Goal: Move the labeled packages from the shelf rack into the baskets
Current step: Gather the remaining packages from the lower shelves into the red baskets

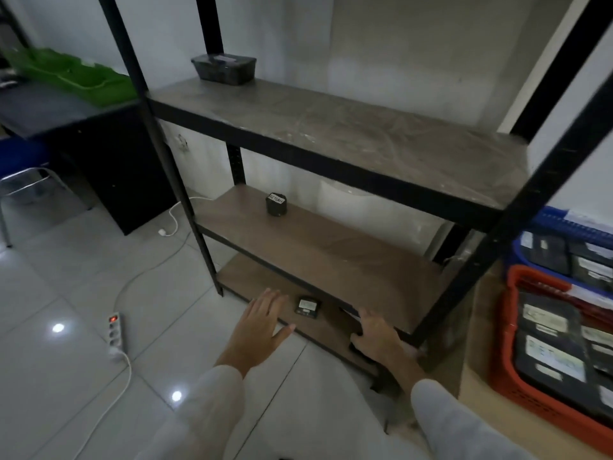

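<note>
Packages left on the shelf rack (331, 260) are few. A small labeled package (307, 306) lies flat on the rack's bottom board near its front edge, label up. A round package (276, 204) with a white label stands on the rack's middle board toward the left post, and a dark lidded box (224, 69) sits at the back left of the rack's top board.

The left hand (262, 322) hovers at the front of the rack's bottom board, just left of the small package, fingers spread and holding nothing. The right hand (374, 333) reaches palm down under the middle board's front edge. Something dark shows beneath it, but I cannot tell whether the fingers grip it.

The step in hand looks like clearing the bottom board. The left hand should probably slide right, pinch the flat package by its short edges, and draw it straight out forward. Lifting it early risks knocking it against the middle board.

To the right of the rack stand a red basket (507, 327) and, behind it, a blue basket (520, 250), both already holding labeled packages. Left of the rack, a power strip (114, 330) lies on the floor.
</note>
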